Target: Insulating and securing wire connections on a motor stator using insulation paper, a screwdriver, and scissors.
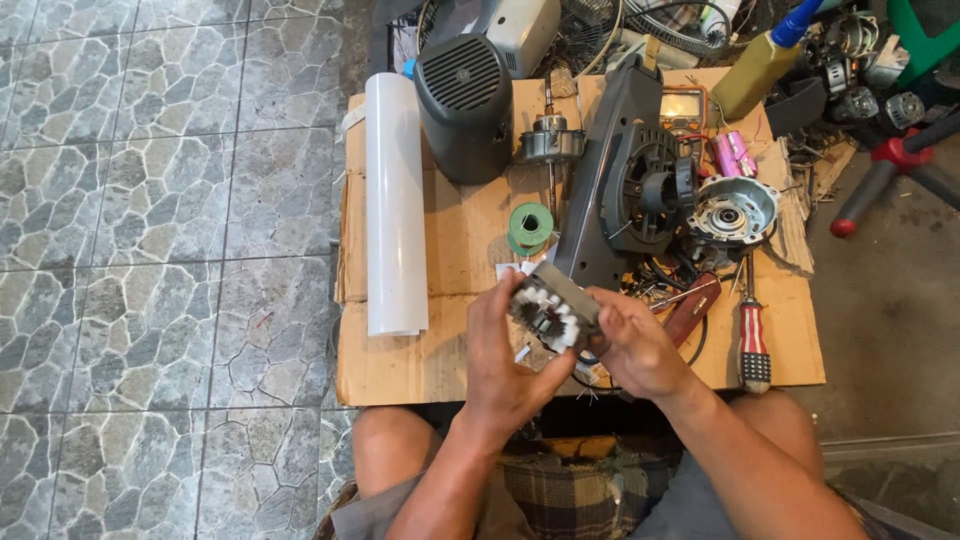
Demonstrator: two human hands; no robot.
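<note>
A cardboard-covered table carries the biggest pieces: a white tube lying lengthwise at its left, a dark vented motor cover standing behind, and a grey fan housing leaning in the middle. Smaller, a green wire spool and a red-handled screwdriver lie near. Above the front edge, the left hand and right hand both grip a motor stator, fingers clenched round its sides. A slip could likely drop it onto the table, bending its fine windings.
</note>
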